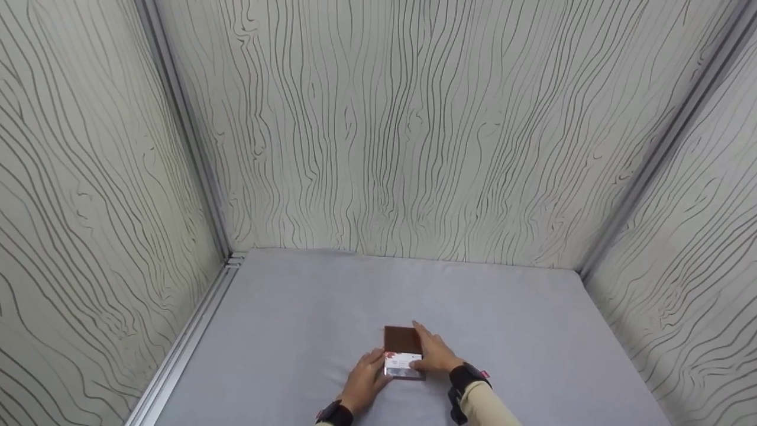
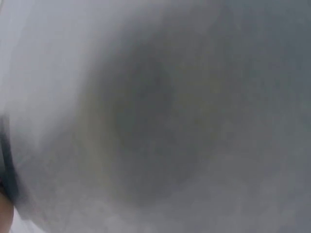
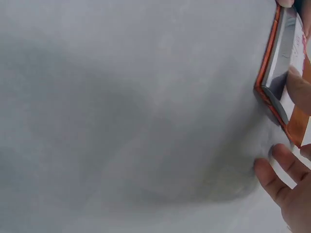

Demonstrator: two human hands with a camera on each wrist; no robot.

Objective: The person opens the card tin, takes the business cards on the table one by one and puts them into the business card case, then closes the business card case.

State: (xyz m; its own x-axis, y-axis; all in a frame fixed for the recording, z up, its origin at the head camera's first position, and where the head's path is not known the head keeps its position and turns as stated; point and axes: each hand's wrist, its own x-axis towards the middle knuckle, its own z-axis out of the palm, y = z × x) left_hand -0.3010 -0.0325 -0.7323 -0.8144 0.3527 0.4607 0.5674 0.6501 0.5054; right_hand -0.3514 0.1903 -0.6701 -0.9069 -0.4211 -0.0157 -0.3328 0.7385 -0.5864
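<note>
A brown card case (image 1: 402, 340) lies unfolded on the grey tabletop, its lid on the far side. Its near half has a shiny metal tray (image 1: 402, 373), with a white card (image 1: 397, 359) printed in red over it. My left hand (image 1: 365, 378) holds the case along its left side, thumb by the near left corner. From the right, my right hand (image 1: 436, 354) holds the case, its thumb pressing on the card. In the right wrist view, two fingers (image 3: 285, 172) stand out beyond the case's corner. The left wrist view catches almost only blurred grey cloth.
Grey cloth covers the tabletop (image 1: 284, 331). Pale panels with a wood-grain line pattern (image 1: 384, 130) stand at the back and both sides. A metal rail (image 1: 183, 343) runs along the left edge. Each wrist wears a black strap (image 1: 467, 376).
</note>
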